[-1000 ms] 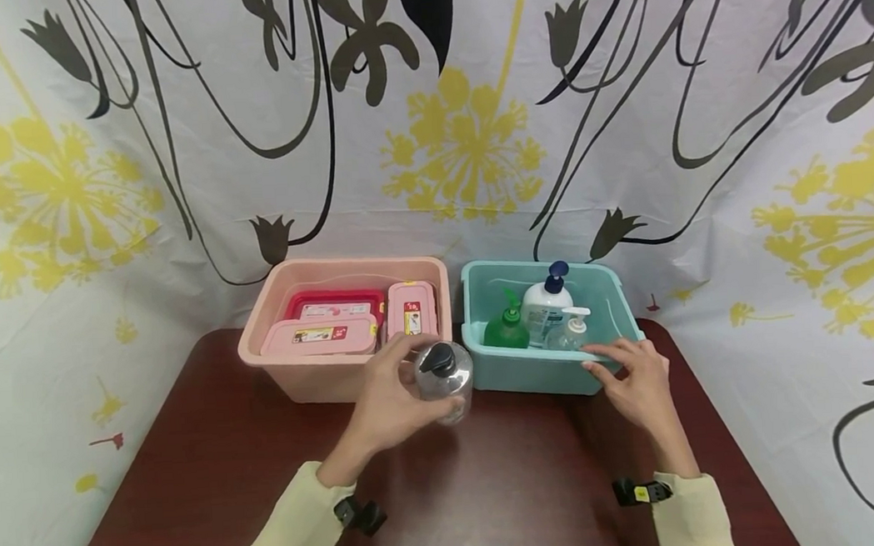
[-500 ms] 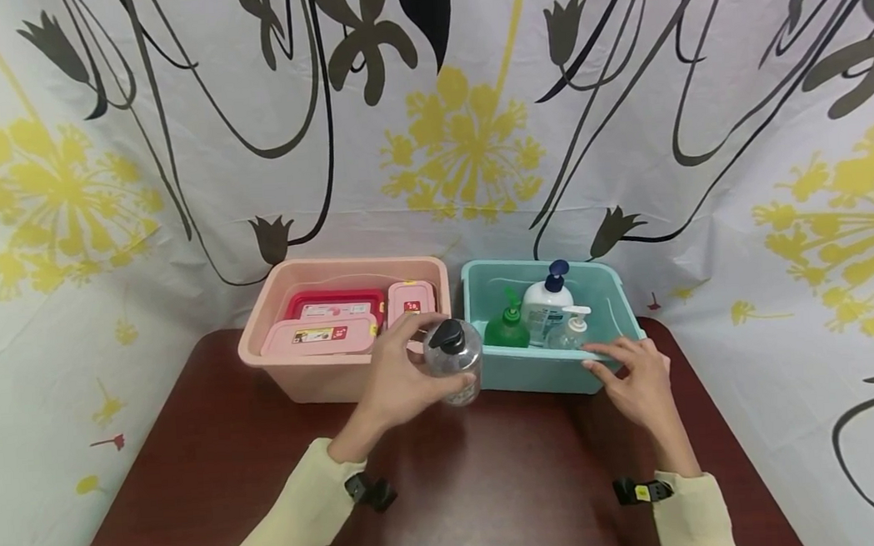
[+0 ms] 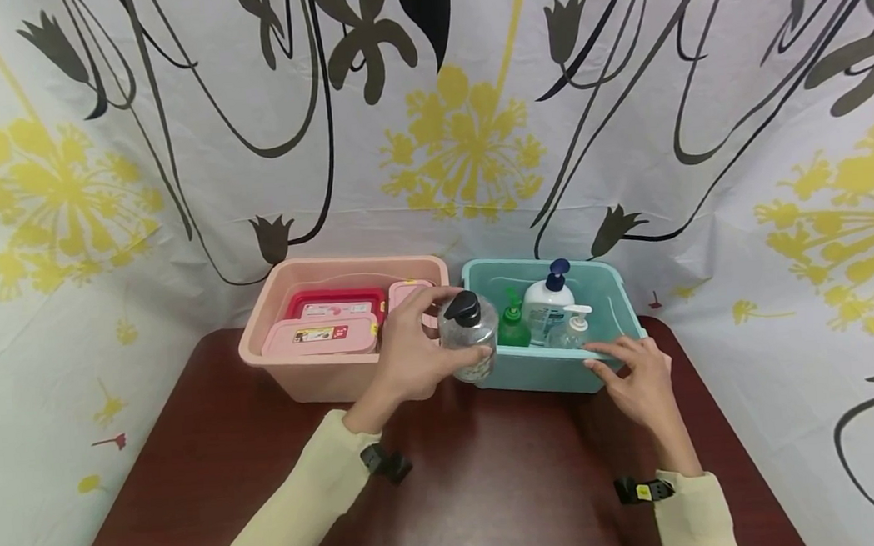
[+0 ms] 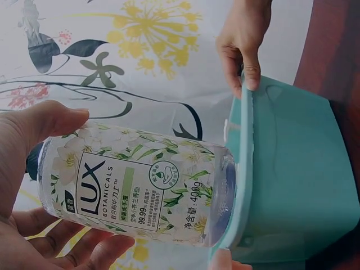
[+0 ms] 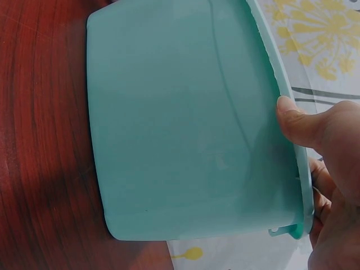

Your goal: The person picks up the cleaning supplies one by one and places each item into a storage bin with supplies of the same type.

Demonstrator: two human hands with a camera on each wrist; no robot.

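Note:
My left hand [image 3: 412, 354] grips a clear pump bottle of hand wash [image 4: 135, 185] with a black pump top and a floral LUX label. It holds the bottle in the air at the front left corner of the teal bin [image 3: 533, 373], beside the rim. My right hand [image 3: 639, 377] pinches the bin's front rim near its right corner, thumb outside and fingers over the edge. Inside the bin stand a green pump bottle [image 3: 514, 332], a white pump bottle with a blue top [image 3: 547, 304] and a small clear pump bottle [image 3: 570, 334].
A pink bin [image 3: 323, 372] stands left of the teal one, holding pink lidded boxes [image 3: 324, 336] and a red-lidded box [image 3: 337, 299]. Both bins rest on a dark red-brown table [image 3: 487, 479] against a flower-patterned cloth [image 3: 459, 21].
My left hand has carried the hand wash bottle up and to the right, from in front of the pink bin to the teal bin's left corner. The right hand has stayed on the rim.

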